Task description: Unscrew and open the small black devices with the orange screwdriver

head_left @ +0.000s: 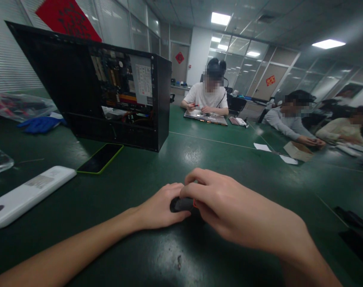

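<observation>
Just above the green table (133, 255), my left hand (160, 207) is closed round a dark, rounded object (181, 204), its thumb along the near side. My right hand (220, 203) is closed over the right end of the same object, with fingers bent down onto it. A small orange-red edge (195, 203) shows beneath the right fingers. The rest of the object is hidden by both hands, so I cannot tell what it is.
An open black computer case (163, 103) stands at the back left. Before it lie a green-edged phone (100, 158) and a white device (32, 195). Blue gloves (40, 124) and plastic bags (20, 105) are far left. People sit across the table; dark items (353, 219) lie right.
</observation>
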`<state>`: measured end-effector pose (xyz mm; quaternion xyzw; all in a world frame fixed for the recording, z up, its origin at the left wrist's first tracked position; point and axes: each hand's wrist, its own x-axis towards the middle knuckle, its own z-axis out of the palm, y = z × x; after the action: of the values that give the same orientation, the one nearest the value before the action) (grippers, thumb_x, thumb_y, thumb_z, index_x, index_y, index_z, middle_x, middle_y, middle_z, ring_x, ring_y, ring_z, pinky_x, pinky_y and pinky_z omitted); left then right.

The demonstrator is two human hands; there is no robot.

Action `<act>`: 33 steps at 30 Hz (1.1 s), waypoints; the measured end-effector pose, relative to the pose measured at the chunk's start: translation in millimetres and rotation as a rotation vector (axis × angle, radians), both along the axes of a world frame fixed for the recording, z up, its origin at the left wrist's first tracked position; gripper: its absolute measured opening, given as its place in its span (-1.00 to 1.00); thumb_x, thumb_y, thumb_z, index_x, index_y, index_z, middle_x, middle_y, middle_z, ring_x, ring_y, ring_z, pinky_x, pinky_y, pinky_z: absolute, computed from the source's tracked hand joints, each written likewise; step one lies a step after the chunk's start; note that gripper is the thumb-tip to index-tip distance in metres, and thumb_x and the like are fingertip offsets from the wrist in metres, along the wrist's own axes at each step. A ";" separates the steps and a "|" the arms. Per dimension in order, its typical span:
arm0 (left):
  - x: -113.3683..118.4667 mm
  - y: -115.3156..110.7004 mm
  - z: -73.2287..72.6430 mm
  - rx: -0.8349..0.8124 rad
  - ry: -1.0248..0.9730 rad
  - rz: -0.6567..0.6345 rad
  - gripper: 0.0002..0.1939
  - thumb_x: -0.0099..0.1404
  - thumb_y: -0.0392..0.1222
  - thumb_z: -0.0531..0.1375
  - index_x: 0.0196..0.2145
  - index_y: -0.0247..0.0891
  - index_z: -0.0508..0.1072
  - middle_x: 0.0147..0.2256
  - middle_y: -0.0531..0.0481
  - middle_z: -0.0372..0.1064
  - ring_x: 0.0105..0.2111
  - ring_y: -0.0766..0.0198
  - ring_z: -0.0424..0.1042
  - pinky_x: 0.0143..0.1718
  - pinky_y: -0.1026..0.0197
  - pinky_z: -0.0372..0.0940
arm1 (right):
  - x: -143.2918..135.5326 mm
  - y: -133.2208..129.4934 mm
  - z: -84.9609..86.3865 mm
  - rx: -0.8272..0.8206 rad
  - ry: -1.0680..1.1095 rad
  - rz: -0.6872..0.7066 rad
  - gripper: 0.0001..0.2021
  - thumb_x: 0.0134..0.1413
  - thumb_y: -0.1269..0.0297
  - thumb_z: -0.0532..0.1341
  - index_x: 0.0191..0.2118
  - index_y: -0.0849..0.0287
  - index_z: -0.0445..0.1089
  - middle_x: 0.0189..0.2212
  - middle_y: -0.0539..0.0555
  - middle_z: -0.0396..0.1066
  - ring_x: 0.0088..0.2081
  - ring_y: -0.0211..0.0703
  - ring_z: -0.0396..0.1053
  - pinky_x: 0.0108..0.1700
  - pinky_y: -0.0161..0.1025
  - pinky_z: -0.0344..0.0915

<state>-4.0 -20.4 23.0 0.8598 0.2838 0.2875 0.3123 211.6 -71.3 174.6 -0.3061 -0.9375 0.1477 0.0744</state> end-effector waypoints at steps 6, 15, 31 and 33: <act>0.8 0.1 -3.5 -0.008 -0.031 -0.009 -0.72 0.30 -0.18 0.34 -0.03 -0.21 0.54 0.05 -0.10 0.53 0.04 0.00 0.52 0.10 0.02 0.42 | -2.7 -1.1 1.1 -0.019 0.007 0.029 -0.74 0.32 0.54 0.16 0.03 0.18 0.46 0.08 0.14 0.40 0.06 -0.12 0.38 0.08 -0.20 0.32; -0.7 -2.4 -4.5 0.015 0.029 0.064 -0.74 0.24 -0.21 0.40 -0.10 -0.18 0.55 -0.09 -0.04 0.56 -0.04 0.03 0.53 0.04 0.03 0.40 | -1.5 7.1 -3.4 0.069 -0.042 -0.082 -0.86 0.45 0.39 0.13 -0.06 0.19 0.44 -0.09 0.08 0.40 -0.18 -0.19 0.39 -0.20 -0.20 0.25; 0.8 -1.3 -4.3 0.031 -0.019 0.018 -0.74 0.28 -0.23 0.35 -0.07 -0.19 0.52 -0.08 -0.03 0.54 -0.05 0.07 0.54 0.06 0.05 0.38 | -3.7 2.3 -1.6 0.082 -0.058 -0.048 -0.86 0.46 0.33 0.14 -0.07 0.20 0.45 -0.08 0.08 0.40 -0.12 -0.16 0.37 -0.13 -0.20 0.29; 1.1 -2.1 -4.5 0.031 0.009 0.037 -0.75 0.25 -0.25 0.38 -0.11 -0.19 0.53 -0.12 -0.01 0.55 -0.07 0.06 0.54 0.04 0.04 0.37 | -4.2 4.9 -2.9 0.104 -0.075 -0.065 -0.83 0.48 0.33 0.11 -0.08 0.20 0.45 -0.11 0.07 0.39 -0.18 -0.18 0.37 -0.20 -0.20 0.26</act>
<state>-2.9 -22.5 18.5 0.8605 0.2965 0.2937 0.2923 207.4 -66.4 171.6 -0.3377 -0.9355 0.0849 0.0596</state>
